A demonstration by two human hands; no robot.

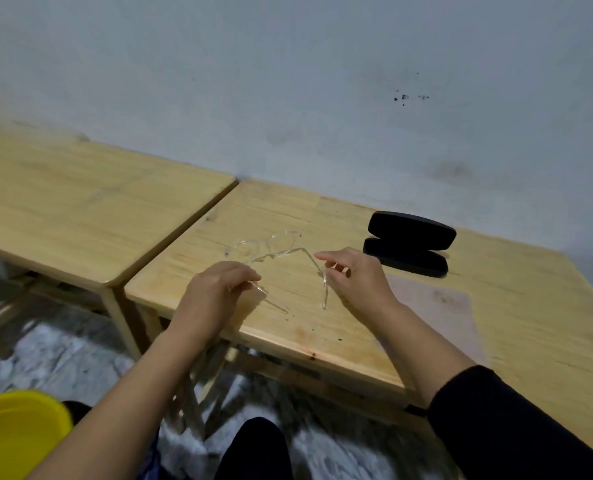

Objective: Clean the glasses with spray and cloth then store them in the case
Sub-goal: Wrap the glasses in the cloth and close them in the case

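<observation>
Clear-framed glasses (270, 245) held just above the tabletop (530, 306), temples unfolded, lenses pointing away toward the wall. Left hand (215, 292) pinching the left temple near its tip; right hand (353, 278) pinching the right temple at its bend, spare fingers loose. Black case (409, 242) lying open just beyond the right hand, near the wall. Pale cloth (437, 306) spread flat beside the right wrist. No spray bottle in view. Step in hand, judging by the grip: probably folding the temples for storage. Best done one temple at a time, pressing close to the hinges rather than the tips, keeping fingertips off the lenses, then laying the frame lenses-down into the lower half.
</observation>
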